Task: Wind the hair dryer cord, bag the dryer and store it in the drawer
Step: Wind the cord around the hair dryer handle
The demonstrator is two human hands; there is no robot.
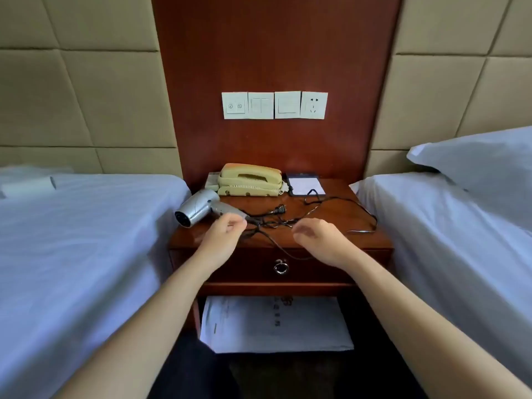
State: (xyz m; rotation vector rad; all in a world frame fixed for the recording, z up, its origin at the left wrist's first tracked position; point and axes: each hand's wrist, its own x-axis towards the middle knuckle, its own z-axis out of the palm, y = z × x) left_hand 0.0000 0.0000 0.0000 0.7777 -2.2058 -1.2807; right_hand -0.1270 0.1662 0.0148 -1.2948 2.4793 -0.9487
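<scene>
Reaching in over the nightstand (331, 223), the person looks to be right at the start. The silver hair dryer (198, 210) lies at the top's left edge, nozzle jutting toward the bed, and its black cord (269, 223) sprawls loose across to the right edge, plug (277, 210) near the middle. The left hand (226, 236) curls its fingers round the cord just by the dryer's handle. The right hand (319, 240) hovers at the tangle, fingers half-curled, and whether it pinches a strand cannot be told. Winding, bagging and storing all remain, and the drawer (244, 263) below is shut.
</scene>
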